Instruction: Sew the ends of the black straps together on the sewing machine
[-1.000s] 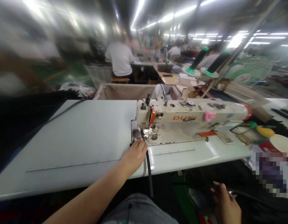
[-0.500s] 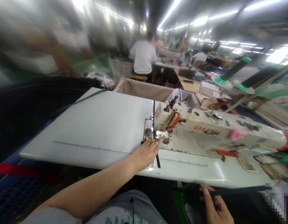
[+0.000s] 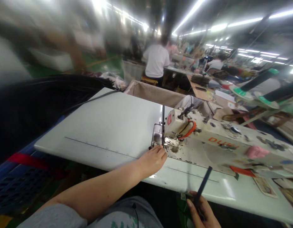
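My left hand rests on the white table, fingers together and curled down at the needle plate of the cream sewing machine. A thin black strap runs under the presser foot and away behind the machine head. My right hand is at the table's front edge, closed round a second black strap that sticks up and leans to the right. What lies under the left fingertips is hidden.
A large black cloth pile lies to the left. A beige fabric bin stands behind the table. A person in a white shirt sits further back. Thread cones stand at the right.
The view swung further left. The strap that hung over the front edge by my left hand is gone from there. My right hand rose to the table edge with a black strap held upright.
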Available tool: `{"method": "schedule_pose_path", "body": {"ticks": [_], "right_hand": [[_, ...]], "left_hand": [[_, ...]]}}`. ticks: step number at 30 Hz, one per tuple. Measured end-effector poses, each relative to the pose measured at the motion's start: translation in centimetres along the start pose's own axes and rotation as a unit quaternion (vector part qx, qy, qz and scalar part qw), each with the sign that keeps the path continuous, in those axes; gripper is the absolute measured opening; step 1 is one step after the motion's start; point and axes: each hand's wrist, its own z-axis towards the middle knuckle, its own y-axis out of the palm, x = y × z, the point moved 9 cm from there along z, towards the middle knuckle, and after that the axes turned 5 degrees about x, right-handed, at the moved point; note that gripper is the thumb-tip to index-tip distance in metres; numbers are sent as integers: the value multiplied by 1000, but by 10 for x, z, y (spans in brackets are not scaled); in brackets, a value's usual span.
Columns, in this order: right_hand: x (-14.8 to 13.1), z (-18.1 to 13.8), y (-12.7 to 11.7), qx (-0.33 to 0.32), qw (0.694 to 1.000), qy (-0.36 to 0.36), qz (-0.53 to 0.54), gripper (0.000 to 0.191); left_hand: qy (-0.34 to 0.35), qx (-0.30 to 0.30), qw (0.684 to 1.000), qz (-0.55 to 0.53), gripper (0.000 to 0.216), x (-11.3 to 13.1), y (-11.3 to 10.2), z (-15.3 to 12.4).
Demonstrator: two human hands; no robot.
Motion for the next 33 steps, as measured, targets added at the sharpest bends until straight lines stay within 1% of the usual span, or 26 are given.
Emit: {"method": "schedule_pose_path", "body": {"ticks": [4,9,13,16,22,25,28,30,33], "right_hand": [[-17,2,5,11,999,-36,-34,68],[-38,2,11,19,997,-72,-29,63],[-42,0,18,8,997,-71,-28,62],[-46,-2,22,1,997,-79,-23,58],[-51,-2,29,-9,997,-76,-13,54],[-52,-1,32,-12,997,-70,-8,56],[-56,0,36,-6,997,-74,-2,56],[-63,1,39,-8,996,-85,2,55],[-76,1,48,-26,995,-99,9,54]], "left_hand": [[-3,-1,1000,-4,27,-1,-2,0],[-55,-8,997,-45,33,-16,1,-1],[-93,4,990,-105,39,-34,6,2],[-113,3,985,-130,43,-47,11,6],[-141,-16,979,-144,46,-59,15,11],[-155,-21,975,-157,43,-62,13,12],[-154,-22,970,-186,33,-68,10,16],[-158,-17,967,-201,27,-77,10,21],[-185,-3,963,-194,27,-101,15,31]]}}
